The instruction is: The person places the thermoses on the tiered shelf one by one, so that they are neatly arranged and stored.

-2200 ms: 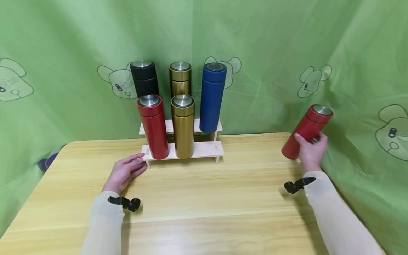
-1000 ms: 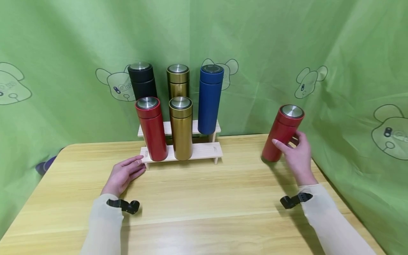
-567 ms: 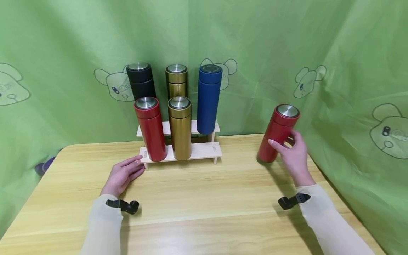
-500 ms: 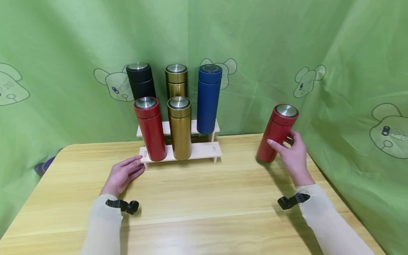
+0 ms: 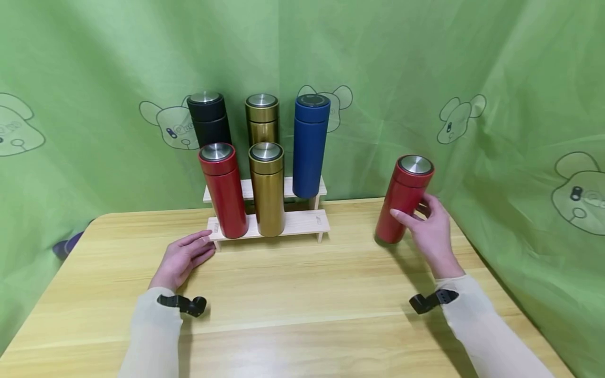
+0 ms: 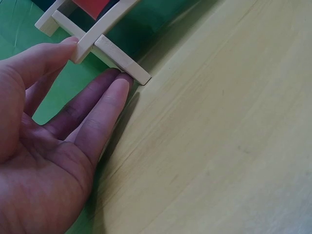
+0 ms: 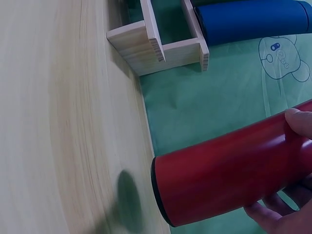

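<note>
My right hand (image 5: pixel 431 231) grips a red vacuum flask (image 5: pixel 402 202) with a steel-topped lid, thumb on the near side and fingers behind. The flask tilts to the right; in the right wrist view its dark base hangs above the tabletop, apart from its shadow. My left hand (image 5: pixel 183 258) rests at the left end of the wooden two-step rack (image 5: pixel 304 223), fingertips touching its step and leg, fingers fairly straight. On the lower step stand another red flask (image 5: pixel 228 199) and a gold flask (image 5: pixel 269 197). Behind are a black flask (image 5: pixel 208 121), a second gold flask (image 5: pixel 262 118) and a blue flask (image 5: pixel 310 147).
The rack stands near the back edge of the wood-grain table (image 5: pixel 302 304). Right of the front gold flask, the lower step shows bare wood. A green curtain (image 5: pixel 378 63) with cartoon mouse heads hangs behind and along the right side.
My right hand has carried the red flask leftward toward the rack, and the flask leans less than before. My left hand has stayed at the rack's left end.
</note>
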Action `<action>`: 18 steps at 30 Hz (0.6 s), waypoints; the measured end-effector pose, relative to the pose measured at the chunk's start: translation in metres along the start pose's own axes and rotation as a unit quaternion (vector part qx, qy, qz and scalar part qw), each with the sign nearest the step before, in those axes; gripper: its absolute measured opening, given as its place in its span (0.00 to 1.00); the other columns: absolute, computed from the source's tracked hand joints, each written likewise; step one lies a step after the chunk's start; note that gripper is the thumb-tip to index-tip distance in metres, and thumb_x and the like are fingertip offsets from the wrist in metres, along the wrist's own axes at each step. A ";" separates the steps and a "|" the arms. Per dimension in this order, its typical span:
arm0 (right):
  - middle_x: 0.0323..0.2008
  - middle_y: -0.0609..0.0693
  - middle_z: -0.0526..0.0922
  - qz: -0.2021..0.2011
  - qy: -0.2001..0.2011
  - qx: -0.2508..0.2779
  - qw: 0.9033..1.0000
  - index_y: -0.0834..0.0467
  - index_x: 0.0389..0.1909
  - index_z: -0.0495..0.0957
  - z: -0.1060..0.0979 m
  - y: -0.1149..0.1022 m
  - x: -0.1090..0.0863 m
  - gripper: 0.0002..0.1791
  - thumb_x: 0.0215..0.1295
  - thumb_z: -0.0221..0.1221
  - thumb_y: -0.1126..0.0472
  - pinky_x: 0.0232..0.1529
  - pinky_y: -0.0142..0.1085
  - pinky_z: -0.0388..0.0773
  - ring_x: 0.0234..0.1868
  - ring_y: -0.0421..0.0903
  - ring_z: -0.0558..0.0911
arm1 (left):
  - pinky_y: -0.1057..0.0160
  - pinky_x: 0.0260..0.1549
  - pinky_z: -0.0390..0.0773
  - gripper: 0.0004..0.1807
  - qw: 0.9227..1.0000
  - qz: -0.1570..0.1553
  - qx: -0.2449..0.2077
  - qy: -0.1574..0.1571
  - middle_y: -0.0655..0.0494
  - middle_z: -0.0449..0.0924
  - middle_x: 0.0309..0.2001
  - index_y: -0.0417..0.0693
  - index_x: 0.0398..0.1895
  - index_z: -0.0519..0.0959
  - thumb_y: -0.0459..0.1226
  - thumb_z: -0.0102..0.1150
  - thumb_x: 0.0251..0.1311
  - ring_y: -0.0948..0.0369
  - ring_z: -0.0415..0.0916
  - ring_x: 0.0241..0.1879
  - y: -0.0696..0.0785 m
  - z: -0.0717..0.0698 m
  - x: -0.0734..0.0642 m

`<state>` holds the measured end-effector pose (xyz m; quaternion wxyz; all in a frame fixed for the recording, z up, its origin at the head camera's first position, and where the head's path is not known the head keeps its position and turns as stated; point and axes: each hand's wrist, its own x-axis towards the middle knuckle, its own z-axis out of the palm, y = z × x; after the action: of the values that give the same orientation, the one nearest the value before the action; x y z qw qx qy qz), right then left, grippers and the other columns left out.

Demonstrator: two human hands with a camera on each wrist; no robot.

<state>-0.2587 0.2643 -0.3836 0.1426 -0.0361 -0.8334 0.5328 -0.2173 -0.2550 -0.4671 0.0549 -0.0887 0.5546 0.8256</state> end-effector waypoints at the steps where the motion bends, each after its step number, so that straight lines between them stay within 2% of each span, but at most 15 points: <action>1: 0.67 0.59 0.67 -0.003 -0.001 0.003 1.000 0.60 0.74 0.57 0.001 -0.001 -0.001 0.48 0.59 0.71 0.49 0.63 0.50 0.73 0.64 0.57 0.69 | 0.53 0.59 0.75 0.23 1.000 0.000 0.001 0.000 0.50 0.82 0.46 0.31 0.63 0.71 0.29 0.59 0.67 0.52 0.79 0.51 0.000 0.000 0.000; 9: 0.66 0.58 0.67 -0.016 -0.027 0.012 0.999 0.59 0.73 0.58 0.006 -0.006 -0.006 0.47 0.58 0.71 0.50 0.63 0.50 0.73 0.64 0.56 0.69 | 0.53 0.59 0.75 0.19 1.000 -0.003 -0.005 0.004 0.49 0.82 0.45 0.34 0.60 0.76 0.29 0.59 0.67 0.51 0.79 0.51 0.000 0.001 0.000; 18: 0.63 0.58 0.70 -0.049 -0.052 0.042 0.997 0.60 0.71 0.62 0.015 -0.007 -0.007 0.43 0.58 0.71 0.57 0.60 0.36 0.77 0.63 0.54 0.69 | 0.53 0.58 0.76 0.18 1.000 -0.004 0.000 0.006 0.49 0.82 0.45 0.35 0.59 0.77 0.29 0.59 0.67 0.50 0.79 0.51 0.000 0.001 0.001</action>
<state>-0.2558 0.2471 -0.3845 0.1264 0.0384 -0.8170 0.5613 -0.2180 -0.2543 -0.4672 0.0547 -0.0962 0.5544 0.8249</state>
